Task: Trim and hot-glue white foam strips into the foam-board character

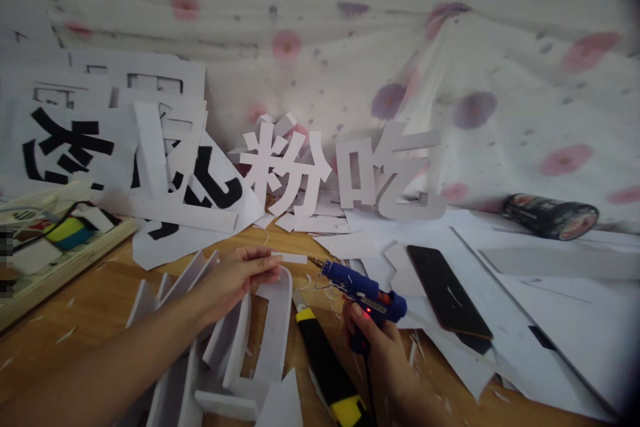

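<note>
Left of the glue gun (367, 288), a hollow white letter (275, 327) could catch stray drips. The left hand (245, 273) pinches a white strip (296, 258) at the gun's nozzle (314, 262); a slip might burn that hand. On the gun's near side, the utility knife (325, 360), blade apparently out, could nick a wrist. The right hand (377, 340) grips the gun's handle.

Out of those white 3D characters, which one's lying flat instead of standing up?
The white walled character on the tabletop, nearest the left hand, open side up; 粉 and 吃 stand upright by the flowered sheet.
</note>
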Tool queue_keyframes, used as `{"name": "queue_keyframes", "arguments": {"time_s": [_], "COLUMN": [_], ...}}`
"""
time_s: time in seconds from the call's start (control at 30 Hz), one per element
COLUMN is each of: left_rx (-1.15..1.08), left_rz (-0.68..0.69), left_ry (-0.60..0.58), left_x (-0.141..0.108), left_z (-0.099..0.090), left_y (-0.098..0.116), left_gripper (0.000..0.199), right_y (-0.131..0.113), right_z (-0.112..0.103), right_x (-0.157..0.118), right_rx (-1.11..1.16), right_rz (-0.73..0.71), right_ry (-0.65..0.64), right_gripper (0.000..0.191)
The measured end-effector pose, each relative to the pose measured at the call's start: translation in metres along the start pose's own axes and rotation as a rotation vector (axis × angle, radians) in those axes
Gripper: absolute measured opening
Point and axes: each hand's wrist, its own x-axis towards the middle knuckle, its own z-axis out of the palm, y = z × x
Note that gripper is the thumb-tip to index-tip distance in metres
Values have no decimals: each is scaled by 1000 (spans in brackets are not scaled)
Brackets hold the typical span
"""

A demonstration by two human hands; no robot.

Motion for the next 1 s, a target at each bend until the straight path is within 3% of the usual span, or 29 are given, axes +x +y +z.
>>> {"name": "queue_keyframes", "arguments": {"time_s": [1.0], "left_rx": [10], "left_rz": [-10], "left_ry": [-8], "left_x": [-2], "left_z": [2], "left_y": [2], "left_gripper": [14], "right_y": [2], "right_z": [-3], "right_x": [3], "right_rx": [-20], "right_rz": [-22], "right_ry": [-76], "right_gripper": [47]}}
